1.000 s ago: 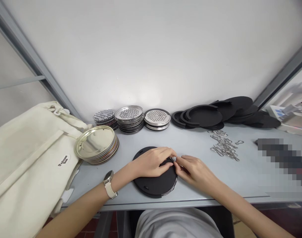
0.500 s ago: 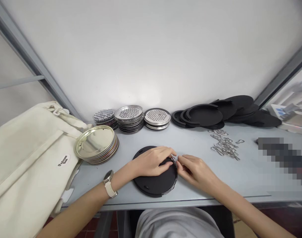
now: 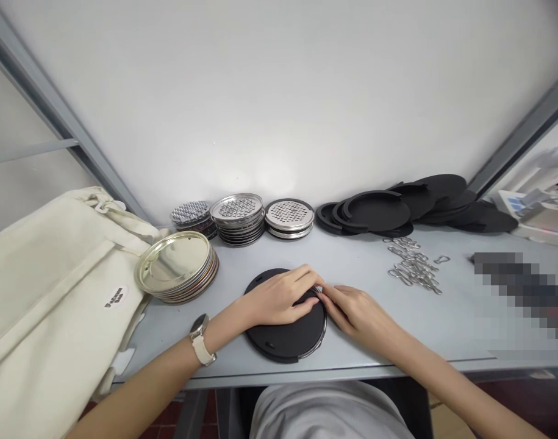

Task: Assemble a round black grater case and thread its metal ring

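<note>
A round black disc (image 3: 288, 338) with a metal edge showing along its right side lies flat near the table's front edge. My left hand (image 3: 281, 296) rests across it, thumb and fingers closed about a small silvery carabiner (image 3: 316, 290) at the right rim. From the right, my right hand (image 3: 352, 308) pinches at the same carabiner, its fingertips touching those of my left hand. Fingers cover most of this carabiner, and whether it passes through the disc cannot be seen. Further right lies a loose pile of similar carabiners (image 3: 413, 268).
Gold-coloured round plates (image 3: 173, 265) are stacked at left, beside a cream bag (image 3: 54, 262). Along the wall stand stacks of perforated metal grater discs (image 3: 237, 210) and overlapping black covers (image 3: 379, 213). A blurred-out dark object (image 3: 521, 283) lies at right.
My right hand has shifted slightly left, bringing its fingertips against my left hand at the disc's rim. The carabiner is more hidden now. My left hand has barely moved.
</note>
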`<action>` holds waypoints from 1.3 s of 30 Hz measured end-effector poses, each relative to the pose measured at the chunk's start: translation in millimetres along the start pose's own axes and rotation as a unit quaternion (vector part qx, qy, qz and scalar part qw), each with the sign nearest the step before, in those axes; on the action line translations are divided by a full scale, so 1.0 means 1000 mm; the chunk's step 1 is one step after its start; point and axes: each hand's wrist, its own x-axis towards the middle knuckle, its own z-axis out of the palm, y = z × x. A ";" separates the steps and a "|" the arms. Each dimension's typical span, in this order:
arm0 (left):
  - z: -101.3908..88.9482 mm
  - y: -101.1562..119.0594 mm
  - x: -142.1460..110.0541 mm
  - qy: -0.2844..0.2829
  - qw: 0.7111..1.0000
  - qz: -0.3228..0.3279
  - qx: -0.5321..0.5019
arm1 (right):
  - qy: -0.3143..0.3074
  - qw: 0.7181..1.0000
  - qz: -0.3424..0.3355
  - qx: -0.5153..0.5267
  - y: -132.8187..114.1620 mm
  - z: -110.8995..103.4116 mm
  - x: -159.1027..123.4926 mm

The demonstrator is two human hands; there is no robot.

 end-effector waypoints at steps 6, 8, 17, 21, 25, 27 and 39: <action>0.000 0.000 0.001 0.009 1.000 0.002 -0.019 | -0.013 1.000 -0.007 0.009 0.001 0.000 0.001; 0.000 0.000 0.001 0.013 1.000 0.000 -0.024 | -0.019 1.000 -0.005 0.013 0.001 0.000 0.001; 0.001 -0.002 0.000 0.017 0.999 -0.010 -0.043 | -0.030 0.999 0.006 0.015 0.000 -0.001 0.000; 0.003 -0.002 0.000 0.020 0.998 -0.014 -0.056 | -0.034 0.999 0.012 0.021 -0.001 -0.003 0.000; 0.004 -0.003 -0.001 0.022 0.998 -0.018 -0.055 | -0.037 0.999 0.019 0.025 -0.001 -0.004 0.001; 0.004 -0.003 -0.001 0.021 0.998 -0.016 -0.052 | -0.038 0.999 0.021 0.027 -0.002 -0.003 0.001; 0.003 -0.002 0.001 0.028 1.000 0.000 -0.014 | -0.031 0.999 0.013 0.027 -0.001 -0.004 0.001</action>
